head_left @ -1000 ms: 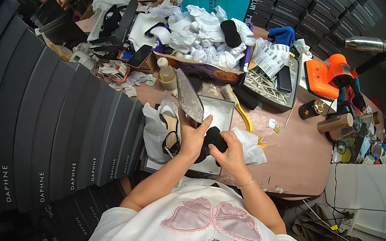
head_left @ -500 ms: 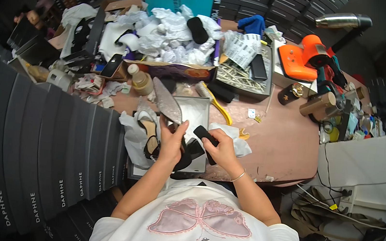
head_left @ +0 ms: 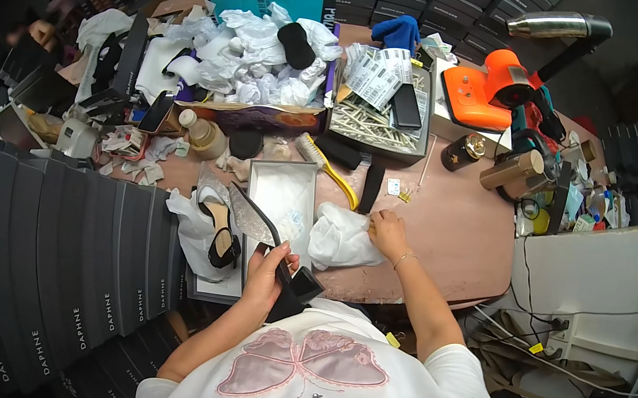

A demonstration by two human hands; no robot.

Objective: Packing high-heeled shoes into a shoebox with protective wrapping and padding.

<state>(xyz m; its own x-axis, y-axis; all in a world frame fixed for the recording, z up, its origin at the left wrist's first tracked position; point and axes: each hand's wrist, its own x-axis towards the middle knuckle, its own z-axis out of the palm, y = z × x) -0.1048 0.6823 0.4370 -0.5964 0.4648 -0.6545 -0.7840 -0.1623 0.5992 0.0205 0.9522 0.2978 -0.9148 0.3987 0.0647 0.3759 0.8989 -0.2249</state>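
Note:
My left hand [head_left: 269, 269] grips a glittery pointed shoe with a black block heel [head_left: 265, 244], held over the near edge of the brown table [head_left: 459, 234], toe pointing up and left. My right hand [head_left: 387, 232] rests on a crumpled white tissue sheet [head_left: 338, 238] to the right of an open white shoe box [head_left: 283, 194]. A second black-and-tan shoe [head_left: 223, 239] lies on white paper just left of my left hand.
A yellow-handled brush [head_left: 331, 170], a tray of sticks and tags [head_left: 378, 114], an orange tool [head_left: 482, 96], a desk lamp [head_left: 567, 26] and heaps of white paper [head_left: 247, 69] crowd the far table. Stacked dark shoe boxes [head_left: 44, 267] line the left.
My right hand has let go of the shoe and moved right onto the white tissue. The left hand now holds the shoe alone, and the view has tilted toward the table's right side.

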